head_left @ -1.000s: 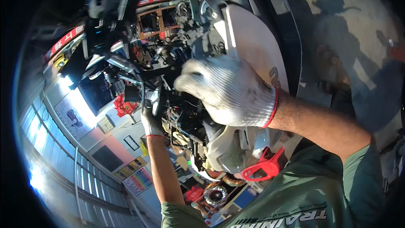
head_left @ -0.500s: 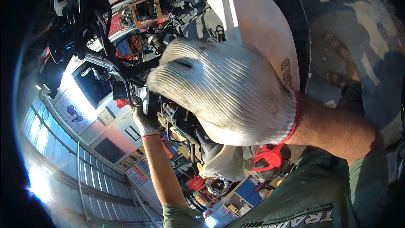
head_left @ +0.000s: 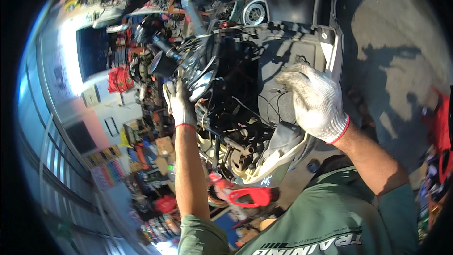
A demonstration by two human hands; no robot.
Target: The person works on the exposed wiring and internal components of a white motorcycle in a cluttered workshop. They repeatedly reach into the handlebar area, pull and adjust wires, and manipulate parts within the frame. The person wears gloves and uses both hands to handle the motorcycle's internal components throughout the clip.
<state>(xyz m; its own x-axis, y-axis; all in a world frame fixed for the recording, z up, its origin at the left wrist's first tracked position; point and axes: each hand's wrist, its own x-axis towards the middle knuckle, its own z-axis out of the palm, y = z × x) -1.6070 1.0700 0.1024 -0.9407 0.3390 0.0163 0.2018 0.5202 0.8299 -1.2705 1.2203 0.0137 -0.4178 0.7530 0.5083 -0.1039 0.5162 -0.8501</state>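
Observation:
A partly stripped scooter or motorcycle stands before me, its dark frame (head_left: 243,148) and loose thin cables (head_left: 270,108) exposed. My left hand (head_left: 180,106), in a white knit glove with a red cuff, is raised at a shiny part (head_left: 204,82) among the wiring at the front end. Its fingers seem bent around something there, which blur hides. My right hand (head_left: 318,101), gloved alike, hovers over the right side near a grey rounded cover (head_left: 285,137). Its fingers point left, bunched together; whatever they may hold cannot be made out.
Cream body trim (head_left: 255,175) edges the near end of the machine. A red curved part (head_left: 252,197) lies beyond it among workshop clutter. A red bag-like item (head_left: 120,79) hangs toward the left wall. Concrete floor (head_left: 391,33) with shadows lies at right.
My view has swung and blurred. My right hand has moved away from the front end to the right, uncovering the frame and cables. The left hand stays at the front end.

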